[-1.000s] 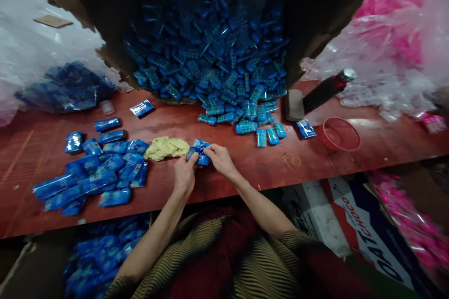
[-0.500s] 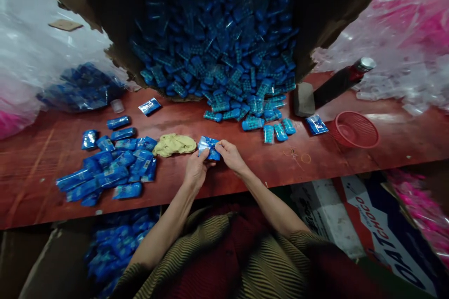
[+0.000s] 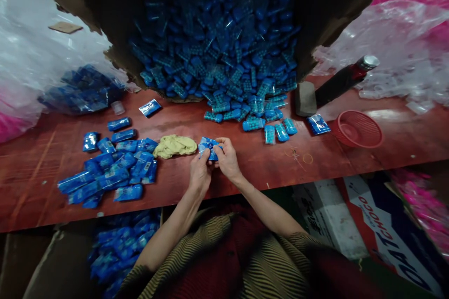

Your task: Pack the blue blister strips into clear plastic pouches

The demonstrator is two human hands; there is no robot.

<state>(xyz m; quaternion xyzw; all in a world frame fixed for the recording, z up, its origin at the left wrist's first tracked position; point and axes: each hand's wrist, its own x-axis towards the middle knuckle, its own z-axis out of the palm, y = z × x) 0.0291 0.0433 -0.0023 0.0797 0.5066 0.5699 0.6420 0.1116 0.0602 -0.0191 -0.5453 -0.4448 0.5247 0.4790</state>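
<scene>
Both of my hands hold one small blue packet [image 3: 207,146] just above the red table [image 3: 245,168]. My left hand [image 3: 200,171] pinches its near left side and my right hand [image 3: 227,159] grips its right side; the two hands touch each other. A crumpled yellow cloth [image 3: 174,145] lies right beside the packet on the left. A pile of blue packets [image 3: 112,168] lies further left on the table. Several loose blue packets [image 3: 270,128] lie beyond my right hand.
A torn cardboard box [image 3: 315,4] at the back spills a heap of blue packets [image 3: 224,56]. A red basket [image 3: 358,129], a dark bottle [image 3: 343,79] and a grey block [image 3: 304,99] sit at right. Clear plastic bags flank both sides. A box of blue packets [image 3: 119,247] stands below the table.
My hands have drawn closer together on the blue packet, with the right hand now over its top. The view has shifted slightly; the table's contents have not moved.
</scene>
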